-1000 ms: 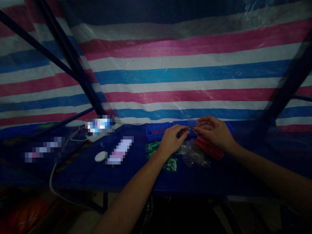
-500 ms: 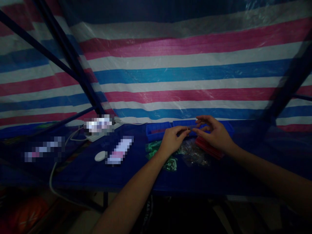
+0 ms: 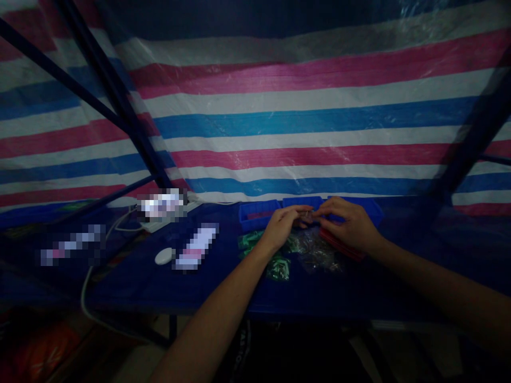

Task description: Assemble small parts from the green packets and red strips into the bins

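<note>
Both hands have dropped lower and drawn together since half a second ago. The left hand [image 3: 282,227] and right hand [image 3: 352,227] meet fingertip to fingertip, each apparently pinching one small piece [image 3: 307,215], hard to make out in the dim light, just above the clear bags [image 3: 319,256]. It looks like fine fitting work that calls for steady fingertips. On the surface [image 3: 159,290] are three blue trays [image 3: 258,213], one red stack [image 3: 344,246], two green clumps [image 3: 279,267] and one white disc [image 3: 165,256].
</note>
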The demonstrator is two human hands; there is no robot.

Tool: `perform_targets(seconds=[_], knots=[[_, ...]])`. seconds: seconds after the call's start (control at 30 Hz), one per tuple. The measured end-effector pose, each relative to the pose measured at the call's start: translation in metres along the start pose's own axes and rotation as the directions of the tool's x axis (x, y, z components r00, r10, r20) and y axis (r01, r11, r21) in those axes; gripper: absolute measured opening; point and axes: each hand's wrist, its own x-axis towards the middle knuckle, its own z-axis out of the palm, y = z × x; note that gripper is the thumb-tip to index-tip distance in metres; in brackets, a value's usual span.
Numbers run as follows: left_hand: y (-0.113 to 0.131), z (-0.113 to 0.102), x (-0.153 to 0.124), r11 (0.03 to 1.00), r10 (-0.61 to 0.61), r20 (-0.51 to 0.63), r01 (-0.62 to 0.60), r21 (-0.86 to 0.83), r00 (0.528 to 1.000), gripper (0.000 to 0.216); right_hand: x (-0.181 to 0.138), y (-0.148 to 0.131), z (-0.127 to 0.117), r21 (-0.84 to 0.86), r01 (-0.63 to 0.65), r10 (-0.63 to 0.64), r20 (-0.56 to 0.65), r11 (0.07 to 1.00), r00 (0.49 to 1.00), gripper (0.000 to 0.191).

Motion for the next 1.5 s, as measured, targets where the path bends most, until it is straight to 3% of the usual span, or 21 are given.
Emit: perform_targets(seconds=[0.07,0.2,0.3,0.5,0.67,0.8,0.97,1.13,1.27,1.37,1.5], knots=[[-0.002,-0.001,0.001,1.0,-0.014,-0.01,0.014,0.002,1.0,0.035,0.0,0.002,0.0,-0.042,0.047,-0.045,0.045,0.998,0.998,0.02],[-0.008,-0.006,0.002,0.986,0.025,-0.08,-0.011,0.166,0.996,0.03,0.002,0.003,-0.001,-0.053,0.12,-0.11,0.159,0.991,0.981,0.031],[-0.008,-0.008,0.002,0.963,0.058,-0.114,-0.025,0.27,0.992,0.024,0.003,-0.001,-0.001,-0.045,0.115,-0.106,0.169,0.992,0.98,0.033],[0.003,-0.001,-0.005,0.942,0.134,-0.037,-0.116,0.314,0.99,0.057,-0.001,-0.004,0.002,-0.033,-0.065,0.066,0.017,0.997,0.998,0.033],[0.01,0.007,-0.01,0.862,0.196,0.03,-0.186,0.471,0.98,0.069,-0.003,0.001,0.004,0.017,-0.123,0.122,0.053,0.992,0.991,0.021],[0.013,0.006,-0.011,0.819,0.221,0.013,-0.193,0.54,0.975,0.065,0.0,-0.004,0.0,0.042,-0.146,0.143,0.069,0.988,0.987,0.017],[0.02,0.007,-0.011,0.802,0.269,-0.048,-0.196,0.564,0.962,0.059,0.001,-0.005,0.0,0.123,-0.272,0.267,0.057,0.954,0.962,0.016],[0.02,0.007,-0.009,0.823,0.317,-0.058,-0.244,0.513,0.946,0.052,-0.001,0.006,0.003,0.308,-0.387,0.393,0.047,0.869,0.919,0.023],[0.012,0.002,-0.007,0.823,0.282,-0.111,-0.181,0.539,0.953,0.046,0.004,0.018,-0.006,0.455,-0.439,0.499,-0.015,0.775,0.866,0.029],[0.005,-0.002,-0.008,0.734,0.2,-0.028,-0.131,0.666,0.979,0.025,0.009,0.033,-0.018,0.534,-0.452,0.575,-0.08,0.714,0.814,0.032],[-0.004,-0.006,-0.012,0.542,0.079,0.137,-0.158,0.825,0.987,0.029,0.01,0.057,-0.036,0.528,-0.436,0.602,-0.189,0.729,0.776,0.031]])
